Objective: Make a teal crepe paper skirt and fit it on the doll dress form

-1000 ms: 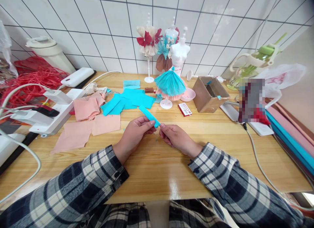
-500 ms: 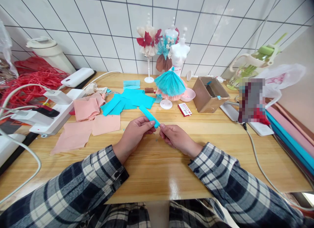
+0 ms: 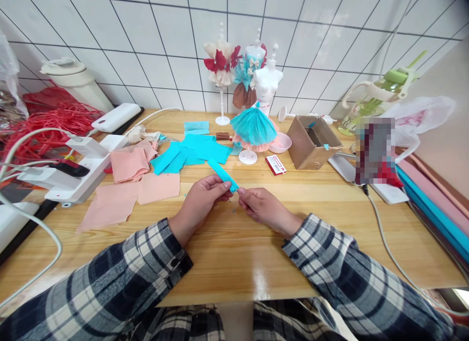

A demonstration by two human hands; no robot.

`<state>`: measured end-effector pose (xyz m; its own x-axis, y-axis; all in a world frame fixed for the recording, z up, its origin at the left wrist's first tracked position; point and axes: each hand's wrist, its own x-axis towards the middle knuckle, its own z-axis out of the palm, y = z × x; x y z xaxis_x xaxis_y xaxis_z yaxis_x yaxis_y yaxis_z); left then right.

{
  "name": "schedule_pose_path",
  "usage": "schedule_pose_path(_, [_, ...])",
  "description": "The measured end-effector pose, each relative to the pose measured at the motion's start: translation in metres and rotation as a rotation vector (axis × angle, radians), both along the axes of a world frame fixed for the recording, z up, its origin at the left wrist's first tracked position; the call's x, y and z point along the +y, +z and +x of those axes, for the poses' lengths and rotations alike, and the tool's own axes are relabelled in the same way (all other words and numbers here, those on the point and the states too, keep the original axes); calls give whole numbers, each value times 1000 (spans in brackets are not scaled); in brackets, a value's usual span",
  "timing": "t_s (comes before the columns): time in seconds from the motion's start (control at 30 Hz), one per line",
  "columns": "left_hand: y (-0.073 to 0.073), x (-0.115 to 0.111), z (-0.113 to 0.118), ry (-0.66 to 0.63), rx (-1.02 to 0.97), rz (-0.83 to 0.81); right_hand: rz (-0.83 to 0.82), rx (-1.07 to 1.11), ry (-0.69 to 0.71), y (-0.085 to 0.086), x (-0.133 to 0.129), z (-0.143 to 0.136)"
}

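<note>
A folded strip of turquoise crepe paper (image 3: 222, 173) slants up and left from between my two hands. My left hand (image 3: 205, 197) pinches it near its lower end, thumb on top. At that end the fingertips of my right hand (image 3: 266, 206) are closed together on its edge. Behind them lie more turquoise crepe paper pieces (image 3: 200, 148) and, to the left, pink crepe paper sheets (image 3: 110, 202). A small white dress form (image 3: 268, 79) wears a turquoise and pink paper skirt (image 3: 254, 127).
An open cardboard box (image 3: 311, 148), a pink bowl (image 3: 281, 142) and a small red-and-white box (image 3: 275, 165) stand beyond my right hand. A power strip (image 3: 84, 170) with cables is at left. Rolled paper (image 3: 432, 209) lies along the right edge.
Both hands stay almost where they were on the turquoise strip. The view has tipped very slightly; nothing else has visibly moved.
</note>
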<state>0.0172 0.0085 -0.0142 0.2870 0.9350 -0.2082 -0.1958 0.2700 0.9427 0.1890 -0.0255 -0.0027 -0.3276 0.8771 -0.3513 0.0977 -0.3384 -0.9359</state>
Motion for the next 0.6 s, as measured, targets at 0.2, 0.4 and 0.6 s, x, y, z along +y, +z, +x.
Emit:
schedule_pose_path(0.2, [-1,1,-1,18,-28,-26,31,-4,-24,-5,1,1])
schedule_pose_path(0.4, [0,0,1,22,-14,-33,92,-42,-26,-8,0,0])
schedule_pose_path(0.6, [-2,0,0,-4,6,-4,114,-65,-37,-4,-1,-2])
